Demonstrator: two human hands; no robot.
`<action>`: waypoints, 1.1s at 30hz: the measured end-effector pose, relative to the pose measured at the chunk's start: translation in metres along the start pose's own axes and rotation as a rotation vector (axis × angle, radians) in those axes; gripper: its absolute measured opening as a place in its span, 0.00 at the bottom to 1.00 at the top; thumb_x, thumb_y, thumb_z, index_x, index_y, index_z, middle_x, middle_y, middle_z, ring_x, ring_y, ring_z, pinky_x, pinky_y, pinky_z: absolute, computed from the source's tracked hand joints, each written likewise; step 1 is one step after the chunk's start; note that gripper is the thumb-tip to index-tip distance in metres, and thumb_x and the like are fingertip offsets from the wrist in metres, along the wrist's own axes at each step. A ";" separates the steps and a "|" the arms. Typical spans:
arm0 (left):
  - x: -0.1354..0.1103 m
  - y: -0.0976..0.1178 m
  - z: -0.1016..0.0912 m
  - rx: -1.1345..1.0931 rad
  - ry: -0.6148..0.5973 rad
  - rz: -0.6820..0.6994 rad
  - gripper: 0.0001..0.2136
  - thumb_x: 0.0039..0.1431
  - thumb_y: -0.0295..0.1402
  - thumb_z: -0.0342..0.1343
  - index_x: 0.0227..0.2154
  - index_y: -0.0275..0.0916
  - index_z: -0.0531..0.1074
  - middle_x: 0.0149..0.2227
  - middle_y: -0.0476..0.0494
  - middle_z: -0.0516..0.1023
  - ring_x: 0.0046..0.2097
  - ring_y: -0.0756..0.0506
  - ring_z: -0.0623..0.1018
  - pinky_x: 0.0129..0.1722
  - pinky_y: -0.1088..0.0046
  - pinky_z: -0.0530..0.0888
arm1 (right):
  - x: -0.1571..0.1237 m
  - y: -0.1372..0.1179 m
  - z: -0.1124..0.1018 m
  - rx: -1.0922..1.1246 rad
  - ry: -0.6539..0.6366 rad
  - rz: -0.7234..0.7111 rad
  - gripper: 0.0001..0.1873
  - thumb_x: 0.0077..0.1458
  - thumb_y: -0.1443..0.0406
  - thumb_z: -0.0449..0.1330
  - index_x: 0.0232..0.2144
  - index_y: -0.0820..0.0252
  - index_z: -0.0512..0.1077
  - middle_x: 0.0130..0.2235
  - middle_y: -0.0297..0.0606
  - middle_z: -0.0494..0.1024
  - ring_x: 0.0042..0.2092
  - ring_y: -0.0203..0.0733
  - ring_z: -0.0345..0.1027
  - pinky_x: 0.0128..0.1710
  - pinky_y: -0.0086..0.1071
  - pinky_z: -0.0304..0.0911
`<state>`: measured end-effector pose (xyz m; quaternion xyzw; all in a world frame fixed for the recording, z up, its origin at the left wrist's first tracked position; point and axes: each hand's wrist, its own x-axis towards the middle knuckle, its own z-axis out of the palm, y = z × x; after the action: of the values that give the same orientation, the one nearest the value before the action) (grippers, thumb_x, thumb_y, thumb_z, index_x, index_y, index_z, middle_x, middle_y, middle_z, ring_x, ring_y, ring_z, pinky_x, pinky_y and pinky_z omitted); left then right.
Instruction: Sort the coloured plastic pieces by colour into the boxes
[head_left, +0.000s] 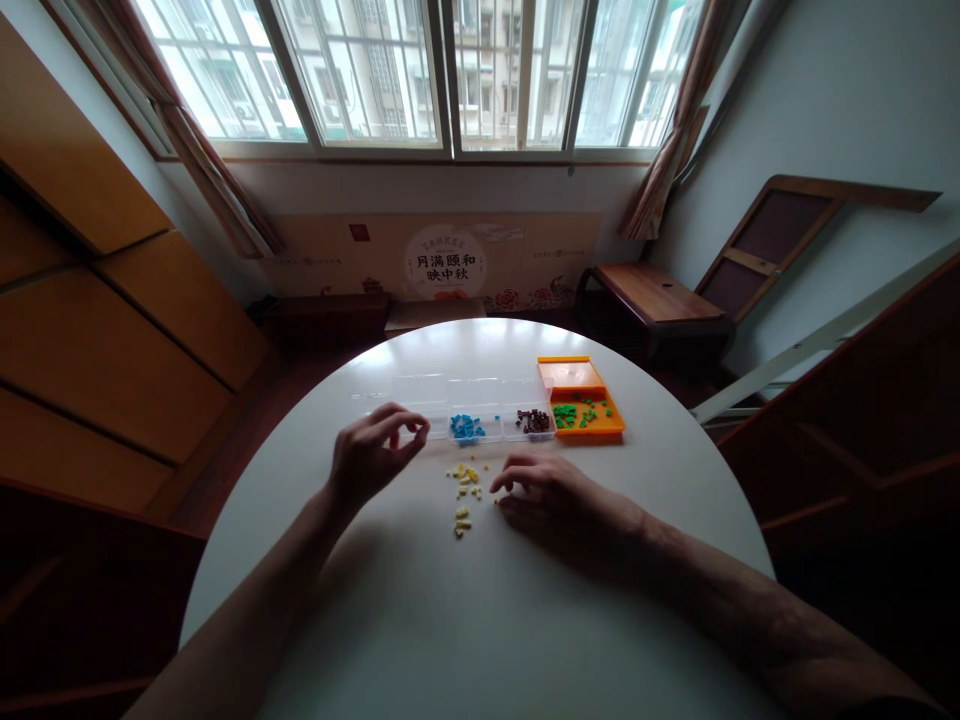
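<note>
My left hand (375,450) hovers above the table at the front of a clear plastic box (433,425), thumb and forefinger pinched together; whatever is between the tips is too small to make out. My right hand (547,485) is low over the table, its fingers bent and apart, beside a loose group of small yellow pieces (469,475). One yellow piece (496,501) lies just under its fingertips. Nearer to me is a small cluster of pale yellow pieces (462,522). The hand hides part of the left clear box.
Behind the hands stand open clear boxes with blue pieces (466,427) and dark brown pieces (534,421). An orange box (592,432) with its lid raised holds green pieces (566,415). Everything rests on a round white table (465,620); a wooden bench (660,292) stands beyond, right.
</note>
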<state>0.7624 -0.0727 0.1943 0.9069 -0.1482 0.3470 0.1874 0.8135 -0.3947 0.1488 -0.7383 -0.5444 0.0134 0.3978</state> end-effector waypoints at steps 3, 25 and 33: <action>0.000 -0.026 -0.011 0.194 -0.065 -0.187 0.09 0.68 0.39 0.60 0.35 0.42 0.83 0.38 0.50 0.84 0.27 0.53 0.75 0.29 0.76 0.68 | 0.001 -0.002 -0.002 -0.042 -0.048 -0.038 0.07 0.72 0.64 0.63 0.47 0.53 0.82 0.45 0.40 0.80 0.44 0.40 0.75 0.46 0.32 0.71; 0.001 -0.029 -0.018 0.214 -0.142 -0.188 0.10 0.67 0.40 0.62 0.33 0.42 0.82 0.36 0.50 0.83 0.28 0.51 0.75 0.29 0.75 0.67 | 0.006 0.003 0.002 0.002 0.179 -0.057 0.06 0.73 0.63 0.61 0.42 0.56 0.78 0.42 0.41 0.80 0.39 0.39 0.74 0.39 0.32 0.72; -0.017 0.051 0.033 -0.602 -0.387 -0.007 0.09 0.70 0.38 0.65 0.37 0.40 0.84 0.33 0.45 0.81 0.29 0.52 0.76 0.29 0.78 0.74 | 0.008 -0.008 -0.005 0.023 0.234 -0.050 0.04 0.73 0.64 0.63 0.44 0.56 0.79 0.43 0.41 0.80 0.40 0.40 0.74 0.40 0.34 0.73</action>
<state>0.7488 -0.1298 0.1722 0.8605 -0.2735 0.1090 0.4157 0.8126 -0.3906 0.1600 -0.7163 -0.5123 -0.0766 0.4675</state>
